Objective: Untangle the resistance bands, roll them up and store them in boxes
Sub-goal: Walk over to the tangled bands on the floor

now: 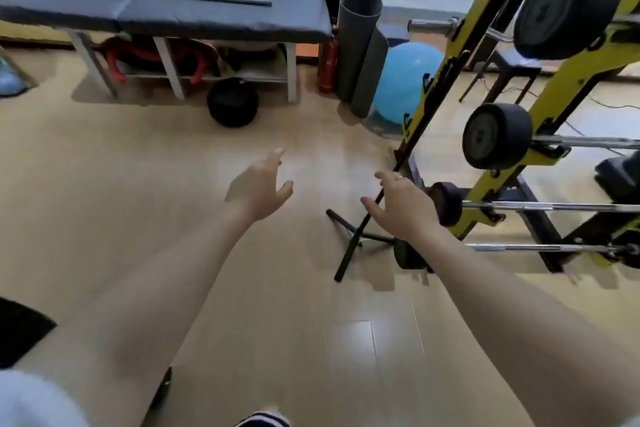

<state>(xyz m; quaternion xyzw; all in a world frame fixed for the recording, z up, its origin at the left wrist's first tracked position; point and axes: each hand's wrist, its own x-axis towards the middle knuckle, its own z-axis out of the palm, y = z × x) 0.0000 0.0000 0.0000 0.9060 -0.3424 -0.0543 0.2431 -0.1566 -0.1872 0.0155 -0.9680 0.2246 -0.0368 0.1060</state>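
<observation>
Both hands reach forward over the bare wood floor [138, 184], fingers spread and holding nothing: left hand [258, 189], right hand [398, 206] with a ring. A black stand [360, 236] lies just beyond the right hand, beside the yellow rack [498, 184]. Far left, red loops, possibly resistance bands [119, 55], lie under the padded bench [173, 10].

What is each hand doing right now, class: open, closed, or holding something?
Left hand: open, fingers spread, holding nothing.
Right hand: open, fingers spread, holding nothing.
</observation>
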